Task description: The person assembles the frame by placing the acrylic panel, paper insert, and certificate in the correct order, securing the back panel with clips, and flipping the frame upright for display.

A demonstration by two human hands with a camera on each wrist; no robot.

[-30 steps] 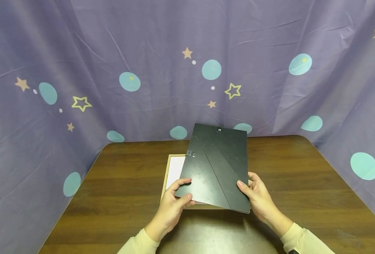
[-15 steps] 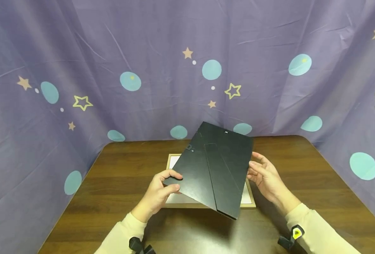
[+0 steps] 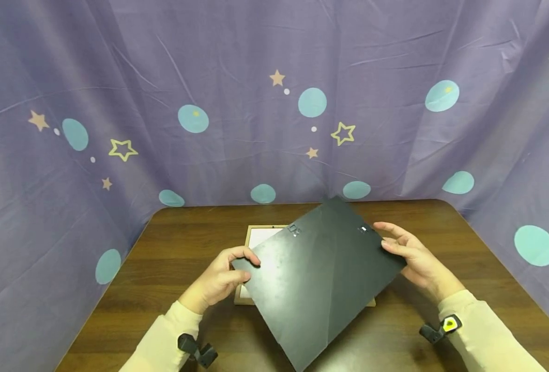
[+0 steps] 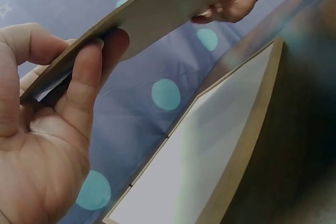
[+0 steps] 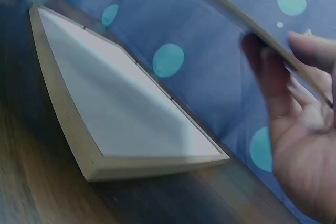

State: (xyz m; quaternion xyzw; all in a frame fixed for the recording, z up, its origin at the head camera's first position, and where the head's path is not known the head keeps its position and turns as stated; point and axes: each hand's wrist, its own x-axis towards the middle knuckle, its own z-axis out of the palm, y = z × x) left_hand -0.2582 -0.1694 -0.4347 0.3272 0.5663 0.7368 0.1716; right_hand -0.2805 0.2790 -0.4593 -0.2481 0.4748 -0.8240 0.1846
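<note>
In the head view, a hand could cross the wooden table (image 3: 163, 258) at far left or right. The black backing board (image 3: 309, 279) (it's tilted) blocks most of the picture frame (image 5: 136, 169) in the middle.

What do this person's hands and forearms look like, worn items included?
The left hand and right hand are ungloved. The long sleeves are pale cream, each with a black device on it; the right one shows a yellow-and-white patch.

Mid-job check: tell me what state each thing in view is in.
Wooden frame: flat on the table.
Black board: held clear of the frame, tilted.
White panel: lying inside the frame.
Left hand: pinching the board's left corner.
Right hand: pinching the board near its right corner.
Curtain: hanging, creased.
</note>
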